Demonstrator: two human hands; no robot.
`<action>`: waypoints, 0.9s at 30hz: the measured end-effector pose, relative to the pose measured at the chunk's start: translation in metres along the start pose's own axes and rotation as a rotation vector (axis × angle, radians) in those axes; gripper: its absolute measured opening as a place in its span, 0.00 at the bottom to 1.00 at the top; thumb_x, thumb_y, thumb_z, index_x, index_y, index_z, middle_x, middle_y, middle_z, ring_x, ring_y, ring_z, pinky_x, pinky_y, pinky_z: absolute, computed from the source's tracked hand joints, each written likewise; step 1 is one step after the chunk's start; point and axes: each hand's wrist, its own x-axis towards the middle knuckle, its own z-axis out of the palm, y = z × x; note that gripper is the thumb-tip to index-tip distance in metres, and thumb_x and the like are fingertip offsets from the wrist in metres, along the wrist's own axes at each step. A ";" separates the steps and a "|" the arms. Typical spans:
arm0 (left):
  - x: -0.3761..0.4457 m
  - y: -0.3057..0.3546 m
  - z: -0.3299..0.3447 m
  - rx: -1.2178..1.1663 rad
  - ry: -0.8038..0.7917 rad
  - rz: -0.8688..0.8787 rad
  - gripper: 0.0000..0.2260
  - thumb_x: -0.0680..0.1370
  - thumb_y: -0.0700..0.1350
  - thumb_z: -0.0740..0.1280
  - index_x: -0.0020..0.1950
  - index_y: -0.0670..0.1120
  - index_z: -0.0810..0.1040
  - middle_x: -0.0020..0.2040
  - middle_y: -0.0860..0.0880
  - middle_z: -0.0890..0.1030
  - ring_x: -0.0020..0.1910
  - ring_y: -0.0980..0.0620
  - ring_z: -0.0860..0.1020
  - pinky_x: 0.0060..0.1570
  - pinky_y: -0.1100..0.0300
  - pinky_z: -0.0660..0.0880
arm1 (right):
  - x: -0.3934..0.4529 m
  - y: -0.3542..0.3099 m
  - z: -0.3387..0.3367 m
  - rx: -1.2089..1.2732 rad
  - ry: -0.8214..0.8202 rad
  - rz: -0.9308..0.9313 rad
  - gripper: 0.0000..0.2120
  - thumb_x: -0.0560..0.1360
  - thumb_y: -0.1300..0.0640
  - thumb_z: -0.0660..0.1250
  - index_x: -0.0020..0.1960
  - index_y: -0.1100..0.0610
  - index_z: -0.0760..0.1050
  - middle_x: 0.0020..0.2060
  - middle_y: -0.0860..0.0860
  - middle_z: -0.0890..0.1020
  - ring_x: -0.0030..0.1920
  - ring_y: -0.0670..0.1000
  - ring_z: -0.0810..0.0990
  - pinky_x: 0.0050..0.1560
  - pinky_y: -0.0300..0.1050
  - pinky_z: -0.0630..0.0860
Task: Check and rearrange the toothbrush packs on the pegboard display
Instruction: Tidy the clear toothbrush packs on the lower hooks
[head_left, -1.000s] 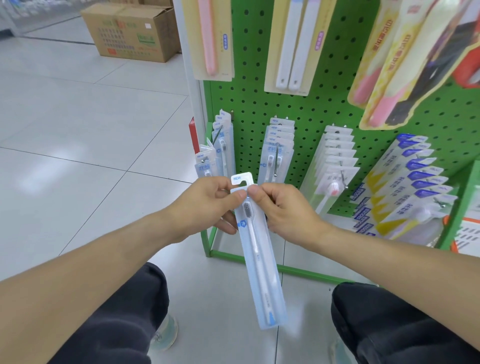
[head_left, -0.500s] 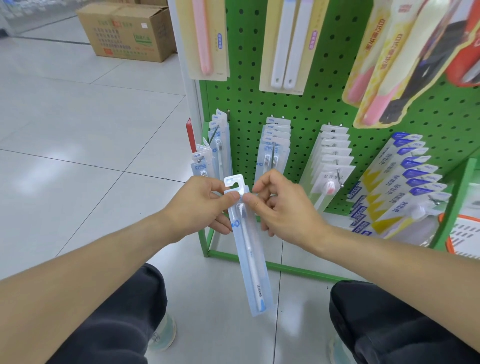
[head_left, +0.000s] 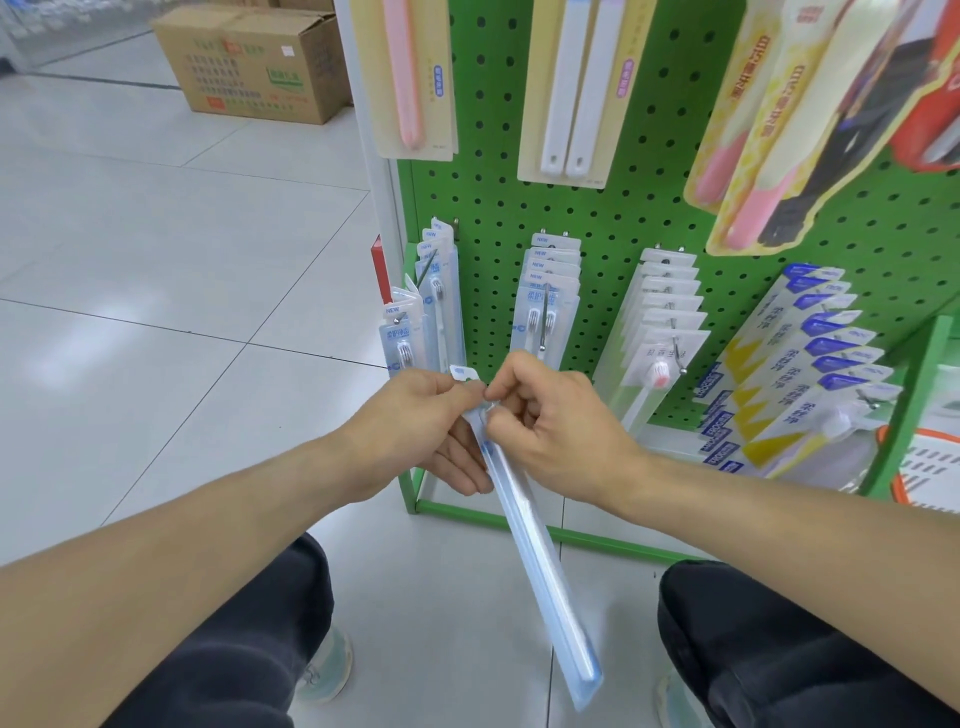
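A pale tiled shop floor runs up to a green pegboard (head_left: 649, 171). Just in front of its lowest hooks, the left hand (head_left: 415, 426) and right hand (head_left: 556, 421) both pinch the top of a clear toothbrush pack (head_left: 540, 566), which hangs down between the knees. Best to keep the hang hole uncovered and square to the hook (head_left: 543, 322) just beyond the right hand.

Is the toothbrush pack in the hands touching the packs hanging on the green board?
Apart. The head view shows the held toothbrush pack pinched by the left hand and right hand, its hang tab in front of the hanging packs, on no hook.
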 end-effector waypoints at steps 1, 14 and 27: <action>-0.002 0.000 0.002 0.020 -0.036 0.011 0.20 0.86 0.50 0.57 0.58 0.33 0.75 0.35 0.37 0.83 0.34 0.39 0.85 0.32 0.55 0.82 | 0.000 0.000 -0.001 0.022 0.027 0.013 0.04 0.75 0.65 0.66 0.44 0.60 0.71 0.28 0.56 0.77 0.29 0.53 0.71 0.31 0.41 0.69; -0.006 0.004 -0.001 -0.017 0.117 0.172 0.18 0.86 0.48 0.56 0.51 0.37 0.79 0.41 0.32 0.84 0.33 0.36 0.83 0.32 0.51 0.83 | 0.009 -0.010 -0.004 0.464 0.071 0.112 0.06 0.74 0.58 0.76 0.47 0.56 0.80 0.33 0.55 0.80 0.29 0.47 0.73 0.30 0.37 0.72; -0.005 0.006 -0.006 0.087 0.032 0.250 0.16 0.85 0.48 0.56 0.52 0.39 0.78 0.41 0.38 0.84 0.35 0.43 0.83 0.37 0.48 0.84 | 0.005 -0.014 -0.016 0.435 -0.023 0.117 0.03 0.81 0.66 0.65 0.49 0.60 0.74 0.35 0.55 0.78 0.29 0.41 0.76 0.30 0.33 0.71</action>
